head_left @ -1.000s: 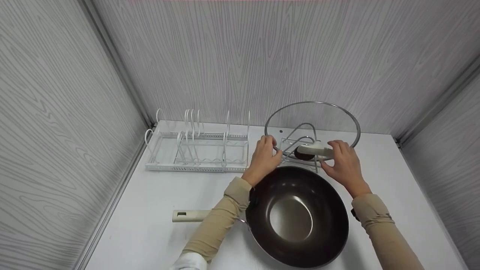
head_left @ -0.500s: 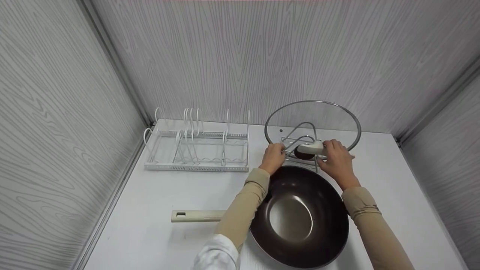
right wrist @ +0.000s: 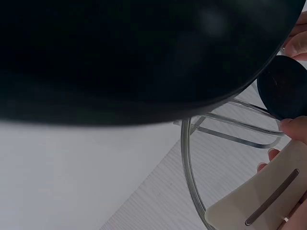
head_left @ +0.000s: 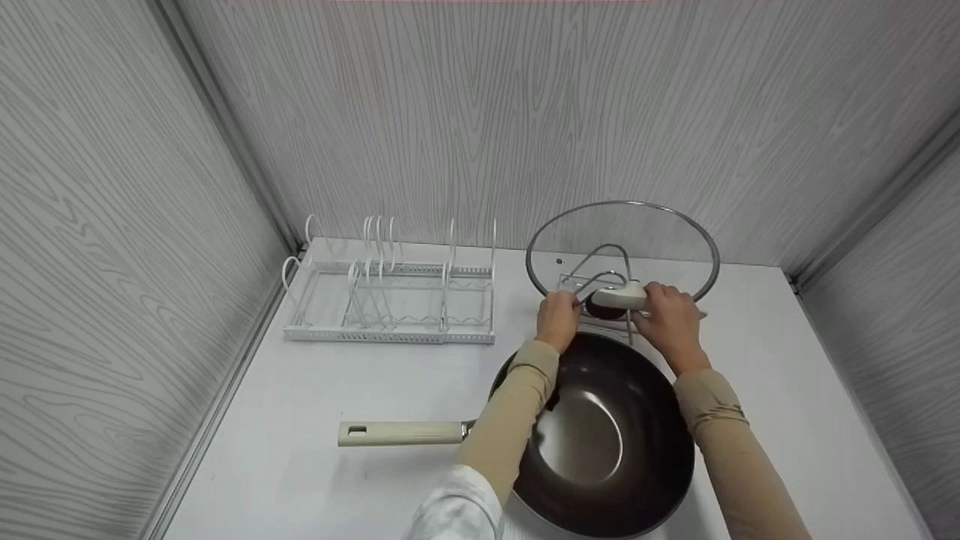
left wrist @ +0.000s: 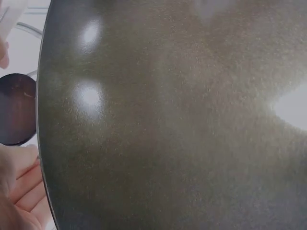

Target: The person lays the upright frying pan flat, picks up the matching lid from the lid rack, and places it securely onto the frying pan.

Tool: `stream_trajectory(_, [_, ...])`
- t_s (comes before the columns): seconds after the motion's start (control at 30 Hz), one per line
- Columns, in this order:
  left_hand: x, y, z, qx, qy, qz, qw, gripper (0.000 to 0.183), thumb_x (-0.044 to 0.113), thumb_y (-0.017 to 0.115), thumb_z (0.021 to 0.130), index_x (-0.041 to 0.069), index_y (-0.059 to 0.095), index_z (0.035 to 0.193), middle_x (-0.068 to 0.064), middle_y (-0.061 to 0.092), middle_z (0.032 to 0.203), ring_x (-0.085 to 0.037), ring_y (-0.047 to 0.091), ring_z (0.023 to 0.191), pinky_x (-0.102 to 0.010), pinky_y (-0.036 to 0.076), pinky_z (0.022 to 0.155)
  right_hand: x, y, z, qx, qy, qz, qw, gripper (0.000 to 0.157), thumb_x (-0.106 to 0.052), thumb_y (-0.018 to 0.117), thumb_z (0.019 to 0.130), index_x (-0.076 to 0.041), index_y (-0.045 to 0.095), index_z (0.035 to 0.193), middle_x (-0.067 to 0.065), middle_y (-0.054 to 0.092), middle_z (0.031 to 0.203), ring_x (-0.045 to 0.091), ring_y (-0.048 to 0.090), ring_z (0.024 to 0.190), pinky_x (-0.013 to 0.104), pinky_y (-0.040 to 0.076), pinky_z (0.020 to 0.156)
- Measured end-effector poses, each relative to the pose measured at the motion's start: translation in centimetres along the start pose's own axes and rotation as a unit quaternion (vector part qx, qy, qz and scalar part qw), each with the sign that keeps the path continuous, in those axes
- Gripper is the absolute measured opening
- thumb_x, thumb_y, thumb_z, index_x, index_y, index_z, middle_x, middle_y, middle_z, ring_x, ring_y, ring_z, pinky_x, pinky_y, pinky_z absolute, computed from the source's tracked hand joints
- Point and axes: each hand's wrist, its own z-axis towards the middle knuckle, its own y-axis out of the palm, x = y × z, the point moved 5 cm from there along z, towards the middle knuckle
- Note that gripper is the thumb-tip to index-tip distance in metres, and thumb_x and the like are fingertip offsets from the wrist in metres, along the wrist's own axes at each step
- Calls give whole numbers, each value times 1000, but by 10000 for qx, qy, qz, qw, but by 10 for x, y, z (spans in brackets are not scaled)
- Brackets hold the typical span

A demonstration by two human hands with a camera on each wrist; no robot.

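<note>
The right hand [head_left: 671, 326] grips the handle [head_left: 621, 298] of the glass lid [head_left: 660, 255], tilted at the wire stand [head_left: 629, 331] just ahead of both hands; whether the left hand [head_left: 558, 321], beside the stand, grips anything I cannot tell. Letting go before the rim [head_left: 717, 259] is seated could send the lid sliding down into the pan [head_left: 652, 420] below the forearms [head_left: 735, 450]
</note>
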Motion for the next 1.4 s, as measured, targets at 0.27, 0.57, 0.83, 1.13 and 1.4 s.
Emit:
stream_trajectory(0.27, [0,1,-1,263,-26,509,9984,17,11,68,94,5,73,78,-6,71,76,-21,70,73,-31,54,62,-3,5,5,9,404,296,9987,30,-1,77,66,8,60,90,27,65,77,46,62,70,59,44,67])
stream_trajectory(0.57, [7,2,-3,289,180,658,9973,25,3,55,97,7,60,74,-8,67,72,-23,68,70,-33,52,60,-1,9,4,362,1180,531,9909,27,2,76,63,8,61,85,28,65,75,47,62,73,62,36,87])
stream_trajectory(0.83, [12,-1,-10,393,300,618,9969,29,6,47,101,8,55,73,-10,63,69,-25,63,64,-36,49,59,-2,10,-1,799,1105,611,9888,23,-2,76,66,6,60,81,25,63,72,45,59,69,63,32,85])
stream_trajectory(1.13, [14,4,-6,642,541,901,9924,24,3,49,98,5,59,75,-12,67,75,-30,69,73,-41,55,63,0,2,1,1007,1097,608,9870,27,-2,79,65,6,61,83,25,64,75,45,60,72,63,31,85])
stream_trajectory(1.4, [16,1,-6,720,656,917,9910,26,4,55,96,3,66,72,-13,71,76,-28,71,73,-39,56,62,-2,-12,10,1163,1104,664,9848,24,2,75,64,7,61,84,26,64,76,45,60,73,62,30,86])
